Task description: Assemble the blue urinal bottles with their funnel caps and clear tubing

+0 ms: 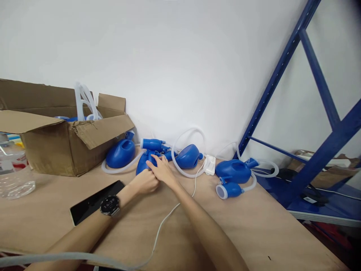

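Note:
Both my hands are together at the middle of the table, on a blue plastic urinal bottle (143, 162). My left hand (146, 181) is closed at the near side of this bottle, its fingers partly hidden. My right hand (162, 170) reaches over the bottle's neck with bent fingers touching it. Just behind lies a blue funnel-shaped urinal head (152, 144) with a pale rim. To the left rests another blue bottle (120, 153) with a clear hose. A third bottle (188, 156), ringed by a looped hose (176, 165), is at the right of my hands.
An open cardboard box (50, 150) holding clear hoses stands at the left. A black phone (94, 201) and a clear plastic jug (15, 173) lie nearer. Rightward are a white power strip (210, 165), another blue bottle (234, 170) and a blue metal rack (270, 86). A white cable (166, 218) crosses the table.

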Motion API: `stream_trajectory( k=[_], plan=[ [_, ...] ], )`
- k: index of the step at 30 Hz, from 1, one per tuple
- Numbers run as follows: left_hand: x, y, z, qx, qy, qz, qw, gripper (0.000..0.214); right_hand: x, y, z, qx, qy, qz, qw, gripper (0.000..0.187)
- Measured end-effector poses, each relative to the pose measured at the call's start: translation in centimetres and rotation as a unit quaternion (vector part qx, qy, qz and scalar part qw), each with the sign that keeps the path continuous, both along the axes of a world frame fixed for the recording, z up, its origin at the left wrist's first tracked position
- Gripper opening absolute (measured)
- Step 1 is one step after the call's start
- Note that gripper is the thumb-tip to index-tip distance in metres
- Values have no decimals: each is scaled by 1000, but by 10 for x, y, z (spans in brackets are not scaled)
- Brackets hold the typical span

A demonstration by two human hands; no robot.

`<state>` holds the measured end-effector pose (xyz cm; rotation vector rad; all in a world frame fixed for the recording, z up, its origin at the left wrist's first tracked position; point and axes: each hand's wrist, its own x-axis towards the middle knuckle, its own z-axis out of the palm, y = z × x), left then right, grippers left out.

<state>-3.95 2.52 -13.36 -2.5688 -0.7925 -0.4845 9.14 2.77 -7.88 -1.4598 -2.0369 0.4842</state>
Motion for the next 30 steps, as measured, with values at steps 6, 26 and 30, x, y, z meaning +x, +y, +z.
stream_trajectory(
  k=[6, 26, 30],
  plan=[
    [-59, 6, 4, 25, -98, 119, 988, 39, -26, 17, -14, 24, 30, -69, 997, 62],
    [-108, 28, 8, -41, -171, 314, 933, 40, 116, -74, -13, -2, 173, 92, 981, 63],
    [-113, 31, 12, -17, -180, 287, 941, 36, 148, -98, -8, -23, 129, 116, 985, 62]
  ],
)
